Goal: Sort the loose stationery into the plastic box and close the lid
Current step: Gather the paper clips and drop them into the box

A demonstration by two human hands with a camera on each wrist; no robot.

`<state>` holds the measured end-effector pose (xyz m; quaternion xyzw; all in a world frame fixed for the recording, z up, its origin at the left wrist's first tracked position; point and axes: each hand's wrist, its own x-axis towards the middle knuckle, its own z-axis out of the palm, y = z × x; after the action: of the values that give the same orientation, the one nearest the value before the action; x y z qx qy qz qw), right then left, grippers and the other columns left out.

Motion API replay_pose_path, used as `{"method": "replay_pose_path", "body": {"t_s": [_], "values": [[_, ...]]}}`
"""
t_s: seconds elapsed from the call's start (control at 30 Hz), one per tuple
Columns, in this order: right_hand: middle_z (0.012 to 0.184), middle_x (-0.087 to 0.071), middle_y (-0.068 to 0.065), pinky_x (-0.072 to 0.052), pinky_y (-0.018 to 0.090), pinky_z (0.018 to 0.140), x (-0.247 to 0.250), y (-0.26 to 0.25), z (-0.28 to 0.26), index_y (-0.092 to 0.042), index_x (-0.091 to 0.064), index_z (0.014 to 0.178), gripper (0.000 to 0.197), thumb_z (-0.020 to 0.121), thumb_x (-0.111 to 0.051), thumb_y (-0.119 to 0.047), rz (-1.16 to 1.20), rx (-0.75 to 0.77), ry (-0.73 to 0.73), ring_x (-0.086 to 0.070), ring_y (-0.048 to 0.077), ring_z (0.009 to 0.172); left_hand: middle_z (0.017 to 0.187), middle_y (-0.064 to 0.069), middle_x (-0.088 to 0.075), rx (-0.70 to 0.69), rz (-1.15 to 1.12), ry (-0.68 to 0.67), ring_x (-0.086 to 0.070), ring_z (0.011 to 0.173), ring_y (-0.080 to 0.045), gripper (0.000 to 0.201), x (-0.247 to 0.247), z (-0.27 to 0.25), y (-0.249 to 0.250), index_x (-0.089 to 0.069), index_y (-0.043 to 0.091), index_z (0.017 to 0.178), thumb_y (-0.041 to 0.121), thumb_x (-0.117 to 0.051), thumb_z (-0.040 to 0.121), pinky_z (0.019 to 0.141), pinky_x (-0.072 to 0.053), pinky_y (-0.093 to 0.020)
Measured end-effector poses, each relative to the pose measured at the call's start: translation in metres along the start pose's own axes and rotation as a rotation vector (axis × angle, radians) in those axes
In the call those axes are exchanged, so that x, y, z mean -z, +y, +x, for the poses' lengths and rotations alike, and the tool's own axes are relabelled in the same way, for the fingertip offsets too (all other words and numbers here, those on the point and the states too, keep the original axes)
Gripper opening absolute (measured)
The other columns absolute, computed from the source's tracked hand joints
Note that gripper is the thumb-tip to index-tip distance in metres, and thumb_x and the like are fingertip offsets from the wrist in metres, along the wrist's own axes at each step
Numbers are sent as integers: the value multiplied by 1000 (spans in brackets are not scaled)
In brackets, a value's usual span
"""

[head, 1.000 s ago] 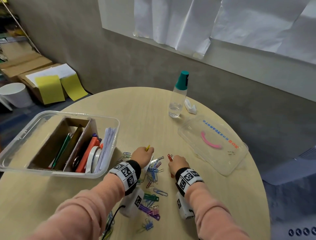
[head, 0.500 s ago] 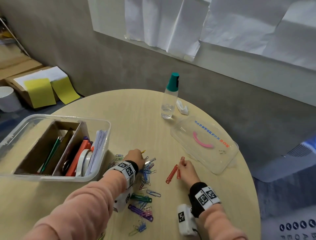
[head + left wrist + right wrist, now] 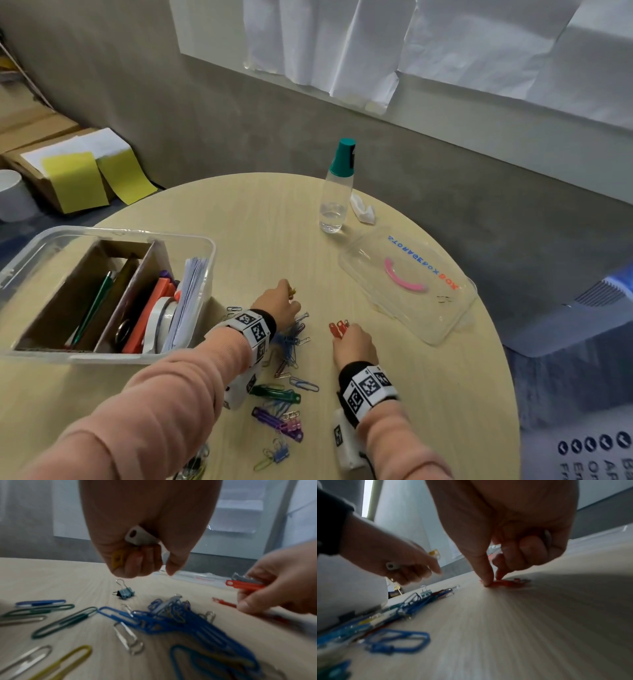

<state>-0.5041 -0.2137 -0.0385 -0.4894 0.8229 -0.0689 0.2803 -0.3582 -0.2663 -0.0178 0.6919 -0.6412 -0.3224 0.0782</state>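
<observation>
The clear plastic box [image 3: 205, 260] stands at the table's left with pens, tape and paper in cardboard dividers. Its clear lid [image 3: 407, 287] with a pink handle lies flat at the right. My left hand [image 3: 279, 305] hovers above the paper-clip pile [image 3: 291, 342], its curled fingers holding white and yellow clips [image 3: 137, 545]. My right hand [image 3: 352, 341] pinches red clips [image 3: 338, 328] at the table surface [image 3: 506, 583]. A small blue binder clip [image 3: 124, 593] stands just beyond the left hand. Blue, green, silver and yellow paper clips [image 3: 171, 618] lie scattered below.
A clear bottle [image 3: 335, 192] with a teal cap stands at the table's far side, beside a small white scrap [image 3: 362, 210]. Green and purple clips [image 3: 277, 394] lie between my forearms. Cardboard boxes with yellow paper [image 3: 75, 178] sit on the floor at the left.
My right hand has gathered the red clips that lay spread on the table and now pinches them together. The left hand has stayed above the pile with its clips.
</observation>
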Motion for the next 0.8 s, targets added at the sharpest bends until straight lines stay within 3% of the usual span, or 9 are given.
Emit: {"method": "replay_pose_path", "body": {"t_s": [0.17, 0.27, 0.33, 0.4, 0.47, 0.57, 0.63, 0.7, 0.8], "values": [[115, -63, 10, -45, 27, 84, 6, 11, 6, -6, -60, 109, 26, 89, -53, -20, 109, 76, -89, -59, 27, 106, 111, -8, -62, 4, 268, -45, -60, 99, -25, 27, -11, 0, 2, -58, 13, 109, 29, -55, 87, 80, -47, -32], [89, -65, 9, -44, 29, 75, 10, 21, 6, -12, -59, 85, 10, 87, -52, -19, 159, 149, -151, -61, 26, 87, 109, -8, -64, 38, 282, -57, -61, 99, -26, 25, -12, 1, 10, -62, 11, 108, 22, -57, 87, 82, -49, -33], [64, -58, 2, -45, 33, 72, 12, 30, 9, -13, -53, 66, 26, 90, -49, -21, 324, 143, -230, -56, 19, 65, 109, -9, -65, 42, 298, -70, -62, 98, -27, 23, -13, 2, 14, -62, 9, 108, 18, -54, 88, 83, -49, -33], [51, -50, -1, -40, 29, 59, 15, 40, 14, -15, -48, 54, 40, 93, -44, -21, 501, 95, -239, -47, 14, 52, 110, -9, -65, 36, 320, -101, -62, 100, -26, 24, -16, 1, 18, -61, 8, 110, 20, -55, 89, 84, -50, -32], [47, -45, -2, -29, 26, 51, 14, 49, 15, -16, -44, 53, 39, 92, -42, -19, 667, 16, -218, -39, 13, 46, 111, -8, -65, 24, 323, -135, -62, 101, -25, 28, -18, -2, 21, -62, 9, 110, 25, -59, 88, 86, -50, -33], [44, -45, -3, -30, 23, 46, 9, 55, 10, -15, -43, 58, 32, 90, -42, -12, 860, -40, -221, -38, 11, 41, 108, -9, -66, -7, 280, -147, -63, 99, -26, 28, -16, -6, 22, -64, 9, 106, 29, -58, 87, 84, -50, -32], [49, -48, 2, -30, 19, 37, 10, 57, 5, -12, -46, 60, 30, 90, -41, -8, 980, -83, -212, -39, 9, 34, 105, -12, -65, -44, 199, -134, -61, 97, -28, 26, -9, -9, 22, -62, 6, 104, 25, -53, 89, 81, -48, -32], [51, -48, 8, -27, 18, 31, 12, 61, 0, -8, -47, 61, 30, 89, -39, -5, 1098, -128, -199, -39, 9, 29, 95, -15, -60, -93, 59, -98, -57, 88, -29, 20, 0, -14, 23, -56, 4, 97, 21, -47, 92, 74, -43, -33], [53, -49, 11, -30, 16, 32, 13, 67, -7, -6, -48, 61, 30, 89, -39, -3, 1226, -173, -174, -42, 9, 29, 72, -5, -45, -153, -141, -31, -40, 64, -19, 19, 13, -26, 22, -40, 9, 79, 18, -38, 96, 60, -31, -28]]}}
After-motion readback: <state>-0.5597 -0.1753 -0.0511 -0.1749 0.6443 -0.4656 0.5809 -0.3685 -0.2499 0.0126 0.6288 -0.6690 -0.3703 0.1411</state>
